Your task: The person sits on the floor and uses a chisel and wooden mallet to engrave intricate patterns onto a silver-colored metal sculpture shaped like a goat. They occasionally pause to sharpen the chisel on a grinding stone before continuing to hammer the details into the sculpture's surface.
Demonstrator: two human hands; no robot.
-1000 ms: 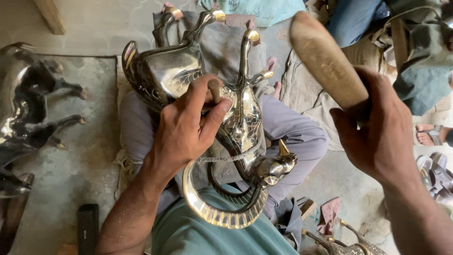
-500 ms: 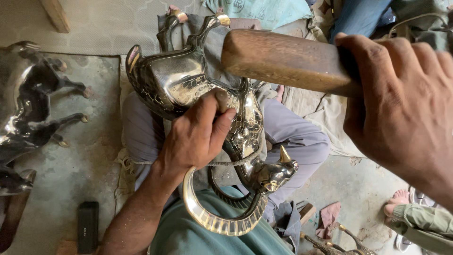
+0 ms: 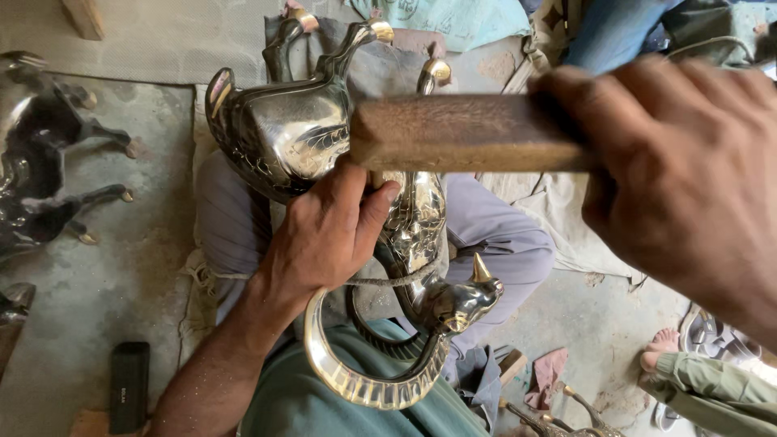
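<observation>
On the lap, a shiny engraved metal animal figure [image 3: 324,137], left hand [image 3: 328,235] clamped on it

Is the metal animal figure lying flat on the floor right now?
No, the metal animal figure rests upside down on the person's lap, legs pointing away, steadied by the left hand while the right hand holds a wooden mallet over it.

Your left hand [image 3: 324,235] and right hand [image 3: 688,178] are both bare, with no gloves, rings or watch showing, and your forearms are uncovered as far as the view reaches. You wear a teal-green top [image 3: 324,405], seen at the bottom edge, and loose grey-lilac trousers [image 3: 502,235] whose cloth creases over both your knees
</observation>
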